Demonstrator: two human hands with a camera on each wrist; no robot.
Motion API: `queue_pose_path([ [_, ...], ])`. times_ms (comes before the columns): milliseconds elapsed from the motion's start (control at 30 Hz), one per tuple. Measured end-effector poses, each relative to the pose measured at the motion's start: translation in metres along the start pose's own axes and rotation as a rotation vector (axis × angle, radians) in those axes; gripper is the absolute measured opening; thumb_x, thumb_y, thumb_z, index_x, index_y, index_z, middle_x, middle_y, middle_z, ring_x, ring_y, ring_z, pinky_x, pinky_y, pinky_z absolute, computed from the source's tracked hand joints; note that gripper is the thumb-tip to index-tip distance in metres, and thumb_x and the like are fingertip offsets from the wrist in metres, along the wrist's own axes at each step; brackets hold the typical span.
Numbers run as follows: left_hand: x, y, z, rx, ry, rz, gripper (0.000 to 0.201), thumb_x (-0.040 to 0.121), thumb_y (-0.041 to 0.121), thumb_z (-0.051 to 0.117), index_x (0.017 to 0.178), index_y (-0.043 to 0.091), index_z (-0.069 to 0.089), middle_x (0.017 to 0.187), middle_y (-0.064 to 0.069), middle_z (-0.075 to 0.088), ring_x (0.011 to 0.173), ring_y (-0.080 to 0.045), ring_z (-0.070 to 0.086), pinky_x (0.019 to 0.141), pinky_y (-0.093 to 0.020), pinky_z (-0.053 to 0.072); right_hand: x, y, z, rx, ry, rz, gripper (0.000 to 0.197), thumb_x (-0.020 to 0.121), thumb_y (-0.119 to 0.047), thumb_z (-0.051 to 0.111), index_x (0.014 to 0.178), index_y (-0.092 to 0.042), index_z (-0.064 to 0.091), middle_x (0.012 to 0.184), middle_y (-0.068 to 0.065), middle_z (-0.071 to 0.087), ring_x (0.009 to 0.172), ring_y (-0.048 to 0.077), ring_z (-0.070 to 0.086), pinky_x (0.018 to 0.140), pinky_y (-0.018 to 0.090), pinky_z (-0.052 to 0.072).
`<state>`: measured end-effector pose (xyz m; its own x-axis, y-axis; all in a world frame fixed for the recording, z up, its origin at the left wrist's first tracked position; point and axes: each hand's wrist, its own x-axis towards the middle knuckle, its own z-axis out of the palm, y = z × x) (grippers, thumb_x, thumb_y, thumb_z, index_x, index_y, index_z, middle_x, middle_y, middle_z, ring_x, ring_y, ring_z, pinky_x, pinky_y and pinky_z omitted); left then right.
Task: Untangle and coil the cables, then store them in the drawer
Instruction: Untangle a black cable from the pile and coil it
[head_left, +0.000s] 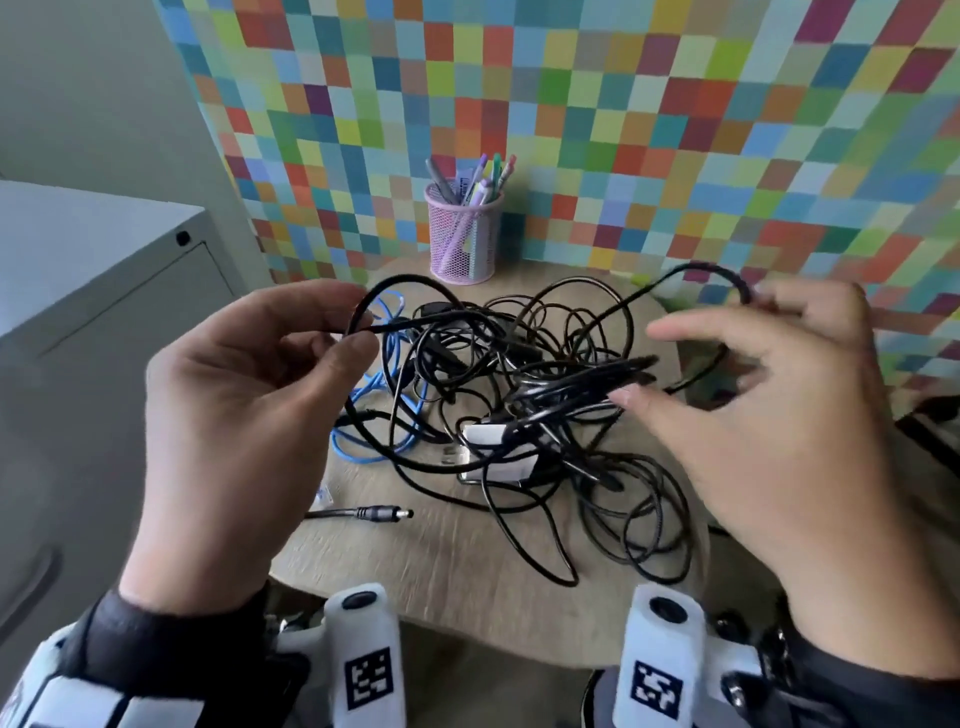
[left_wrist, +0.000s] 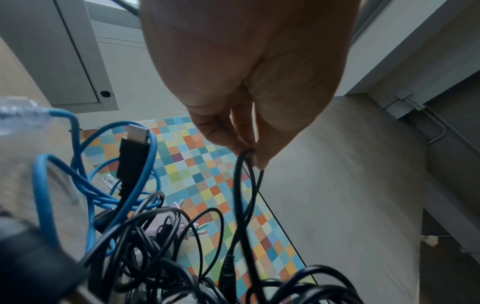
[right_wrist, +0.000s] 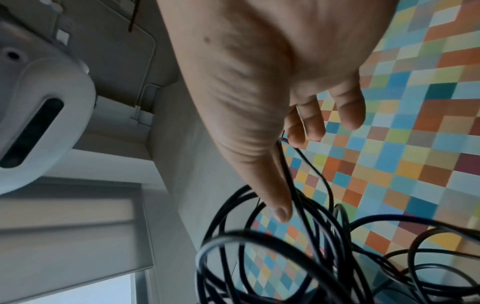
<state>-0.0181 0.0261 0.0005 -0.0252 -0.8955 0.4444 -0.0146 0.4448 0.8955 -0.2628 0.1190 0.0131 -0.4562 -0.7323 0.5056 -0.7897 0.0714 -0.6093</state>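
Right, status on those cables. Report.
Left hand pinches a black cable loop. Right hand lifts another black strand. Cable pile knotted on table, blue cable caught inside.

Soft, even daylight fills the head view, with faint shadows under the cables (head_left: 519, 405). Straight edges bow toward the frame borders. The right hand (head_left: 769, 415) is motion-blurred. In the right wrist view, a window (right_wrist: 78, 292) glows pale at lower left; near cables blur.

left hand (head_left: 244, 400): raised, fingertips pinching | right hand (head_left: 779, 415): raised, fingers spread
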Motion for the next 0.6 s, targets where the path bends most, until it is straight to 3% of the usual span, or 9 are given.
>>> queue_pose_path([
  [67,-0.002,-0.001,0.003,0.038,-0.027,0.007,0.024,0.087,0.011,0.079,0.096,0.032,0.079,0.096,-0.005,0.078,0.080,-0.023,0.059,0.079,-0.030,0.052,-0.003,-0.003,0.002,-0.078,-0.060,-0.056,0.037,0.066,-0.047,0.083,0.101,-0.039,0.078,0.158,0.001,0.038,0.150,0.028,0.031,0.124,0.041,0.029],
  [133,-0.004,0.000,0.005,0.050,-0.030,0.015,0.021,0.087,0.014,0.079,0.096,0.033,0.079,0.096,-0.004,0.078,0.078,-0.030,0.057,0.077,-0.033,0.050,-0.003,-0.007,0.000,-0.101,-0.185,-0.096,0.041,0.066,-0.047,0.084,0.106,-0.042,0.078,0.170,-0.005,0.028,0.161,0.020,0.012,0.131,0.048,0.012],
  [200,-0.006,0.000,0.006,0.086,-0.049,0.015,0.022,0.089,0.015,0.078,0.103,0.032,0.078,0.097,-0.008,0.076,0.074,-0.044,0.055,0.074,-0.038,0.048,-0.005,-0.011,-0.005,-0.047,-0.391,-0.112,0.056,0.066,-0.051,0.081,0.121,-0.049,0.070,0.163,-0.029,0.033,0.158,-0.004,0.003,0.131,0.048,-0.008],
  [267,-0.009,0.005,0.008,0.124,-0.078,0.023,0.028,0.091,0.011,0.075,0.111,0.032,0.076,0.100,-0.003,0.074,0.080,-0.050,0.056,0.074,-0.041,0.051,-0.008,-0.016,-0.010,0.033,-0.577,-0.117,0.070,0.070,-0.053,0.078,0.136,-0.055,0.056,0.139,-0.057,0.037,0.145,-0.027,0.004,0.127,0.038,-0.021],
  [333,-0.012,0.010,0.010,0.159,-0.117,0.016,0.034,0.093,0.008,0.072,0.113,0.035,0.075,0.098,0.001,0.071,0.079,-0.049,0.057,0.074,-0.041,0.054,-0.010,-0.019,-0.013,0.130,-0.678,-0.142,0.075,0.077,-0.046,0.078,0.145,-0.053,0.048,0.139,-0.046,0.049,0.144,-0.021,0.028,0.129,0.042,-0.017],
  [400,-0.014,0.012,0.011,0.223,-0.159,-0.014,0.040,0.093,0.004,0.068,0.114,0.037,0.075,0.081,0.010,0.064,0.062,-0.036,0.047,0.061,-0.026,0.045,-0.012,-0.019,-0.015,0.262,-0.697,-0.099,0.072,0.079,-0.033,0.068,0.146,-0.051,0.049,0.147,-0.025,0.058,0.144,-0.004,0.045,0.132,0.052,0.002],
  [467,-0.015,0.013,0.012,0.307,-0.188,-0.047,0.044,0.093,0.001,0.063,0.115,0.037,0.075,0.066,0.017,0.055,0.048,-0.011,0.034,0.047,-0.015,0.032,-0.011,-0.017,-0.013,0.363,-0.625,-0.079,0.067,0.080,-0.027,0.060,0.143,-0.051,0.054,0.158,-0.018,0.049,0.155,0.005,0.032,0.131,0.050,0.016],
  [533,-0.016,0.015,0.012,0.375,-0.205,-0.080,0.042,0.092,0.006,0.063,0.118,0.038,0.074,0.059,0.020,0.054,0.042,-0.007,0.033,0.041,-0.014,0.030,-0.010,-0.014,-0.004,0.369,-0.451,-0.109,0.054,0.087,-0.027,0.058,0.137,-0.046,0.061,0.163,-0.020,0.040,0.156,-0.004,0.017,0.132,0.039,0.013],
  [600,-0.017,0.015,0.013,0.458,-0.236,-0.112,0.036,0.089,0.023,0.069,0.120,0.042,0.072,0.060,0.025,0.056,0.045,-0.003,0.041,0.048,-0.015,0.036,-0.008,-0.014,0.006,0.321,-0.301,-0.140,0.038,0.096,-0.029,0.062,0.133,-0.040,0.067,0.157,-0.018,0.049,0.154,-0.003,0.027,0.129,0.029,0.020],
])
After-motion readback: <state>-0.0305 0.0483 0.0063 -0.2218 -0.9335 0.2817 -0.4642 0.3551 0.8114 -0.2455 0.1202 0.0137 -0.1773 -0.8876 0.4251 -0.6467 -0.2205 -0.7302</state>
